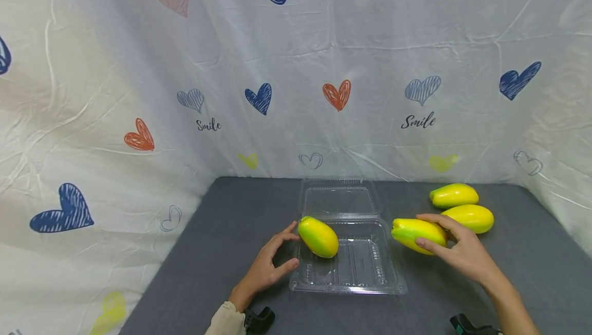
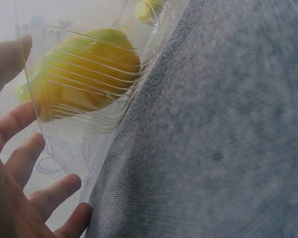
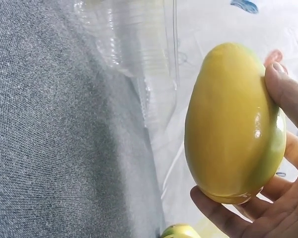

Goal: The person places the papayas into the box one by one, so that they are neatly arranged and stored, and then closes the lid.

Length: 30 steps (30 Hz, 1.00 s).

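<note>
A yellow-green papaya (image 1: 319, 238) lies tilted in the left part of a clear plastic clamshell container (image 1: 367, 260), whose lid (image 1: 339, 201) is folded back. My left hand (image 1: 268, 265) is at the container's left side, thumb and fingers spread; in the left wrist view its fingertips (image 2: 30, 114) are at the clear wall, the papaya showing through it. To the right of the container, my right hand (image 1: 469, 255) grips a second papaya (image 3: 231, 124) between thumb and fingers. The right wrist view shows this papaya raised off the table.
Two more papayas, one behind (image 1: 455, 195) and one nearer (image 1: 474, 218), lie on the grey-covered table (image 1: 231, 222) beyond my right hand. A white curtain (image 1: 296, 57) printed with hearts hangs behind the table and along its sides.
</note>
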### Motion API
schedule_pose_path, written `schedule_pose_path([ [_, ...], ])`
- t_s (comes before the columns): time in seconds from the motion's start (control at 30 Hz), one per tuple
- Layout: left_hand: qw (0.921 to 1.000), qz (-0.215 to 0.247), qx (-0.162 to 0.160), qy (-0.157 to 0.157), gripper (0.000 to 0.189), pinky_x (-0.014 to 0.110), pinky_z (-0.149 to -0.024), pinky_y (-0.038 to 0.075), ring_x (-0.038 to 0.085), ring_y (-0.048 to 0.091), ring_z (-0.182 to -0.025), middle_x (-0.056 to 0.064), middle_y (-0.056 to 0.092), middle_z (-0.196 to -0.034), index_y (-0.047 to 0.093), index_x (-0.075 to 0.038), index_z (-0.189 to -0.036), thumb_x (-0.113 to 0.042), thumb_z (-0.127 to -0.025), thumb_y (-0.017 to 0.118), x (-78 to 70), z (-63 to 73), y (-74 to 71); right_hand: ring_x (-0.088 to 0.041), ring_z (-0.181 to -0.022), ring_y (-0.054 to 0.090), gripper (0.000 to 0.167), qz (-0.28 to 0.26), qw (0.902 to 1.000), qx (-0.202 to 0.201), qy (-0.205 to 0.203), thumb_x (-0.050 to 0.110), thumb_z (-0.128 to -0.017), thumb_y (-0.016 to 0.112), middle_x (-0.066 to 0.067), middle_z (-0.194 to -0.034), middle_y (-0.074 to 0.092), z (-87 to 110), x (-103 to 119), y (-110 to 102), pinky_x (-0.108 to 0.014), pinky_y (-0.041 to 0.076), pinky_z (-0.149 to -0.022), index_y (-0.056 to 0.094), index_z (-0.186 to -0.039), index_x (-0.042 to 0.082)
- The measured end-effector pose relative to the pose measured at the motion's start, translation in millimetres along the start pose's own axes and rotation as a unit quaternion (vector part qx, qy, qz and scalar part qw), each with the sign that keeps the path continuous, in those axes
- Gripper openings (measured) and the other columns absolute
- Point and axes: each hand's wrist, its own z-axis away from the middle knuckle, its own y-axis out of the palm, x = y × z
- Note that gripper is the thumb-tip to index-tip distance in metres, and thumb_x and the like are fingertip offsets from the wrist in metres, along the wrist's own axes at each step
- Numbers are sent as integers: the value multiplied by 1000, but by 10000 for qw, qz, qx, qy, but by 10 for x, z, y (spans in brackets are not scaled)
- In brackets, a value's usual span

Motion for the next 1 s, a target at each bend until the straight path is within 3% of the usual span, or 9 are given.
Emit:
schedule_pose_path([
  [0.23, 10000, -2, -25, 14, 45, 67, -116, 31, 29, 33, -154, -2, 33, -167, 56, -30, -137, -20, -95, 70, -13, 4, -2, 5, -94, 56, 51, -124, 9999, 52, -56, 29, -90, 79, -1, -126, 64, 10, 15, 29, -21, 52, -74, 63, -137, 19],
  [0.57, 10000, 25, 19, -70, 44, 67, -116, 31, 25, 33, -155, -4, 33, -167, 55, -29, -138, -23, -96, 70, 2, 6, -2, 3, -94, 58, 49, -323, 9992, 33, -244, 24, -90, 79, 21, -120, 61, 5, 5, 89, -20, 52, -74, 63, -136, 20],
  [1.0, 10000, 23, -12, -18, 45, 67, -117, 30, 26, 33, -154, -3, 33, -167, 55, -30, -137, -22, -96, 70, 11, 5, 3, 2, -93, 57, 48, -341, 9987, -51, -380, 22, -88, 81, 21, -118, 62, 2, 46, 154, -20, 51, -74, 65, -133, 20],
])
